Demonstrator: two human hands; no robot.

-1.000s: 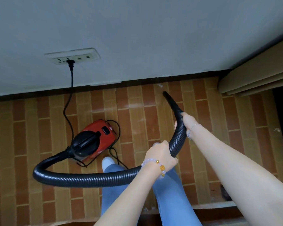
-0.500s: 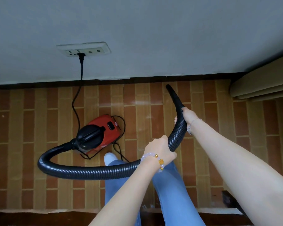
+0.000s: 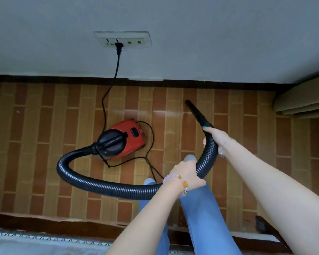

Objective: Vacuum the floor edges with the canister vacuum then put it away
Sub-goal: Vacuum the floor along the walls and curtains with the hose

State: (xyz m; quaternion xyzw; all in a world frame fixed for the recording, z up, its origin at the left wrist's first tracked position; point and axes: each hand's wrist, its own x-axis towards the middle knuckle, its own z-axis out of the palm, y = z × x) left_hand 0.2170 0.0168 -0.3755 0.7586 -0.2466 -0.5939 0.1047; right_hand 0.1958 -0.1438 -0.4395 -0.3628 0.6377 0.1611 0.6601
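Home room: parquet floor (image 3: 44, 144), wall socket (image 3: 129, 38).

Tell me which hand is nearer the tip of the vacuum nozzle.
Right. The right hand grips the hose just behind the nozzle; the left hand holds the hose farther back along its curve.

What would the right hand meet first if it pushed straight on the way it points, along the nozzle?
Probably the floor just short of the dark skirting; the right hand, gripping the hose, aims the nozzle down at that edge. Nothing else lies between, though depth is unclear.
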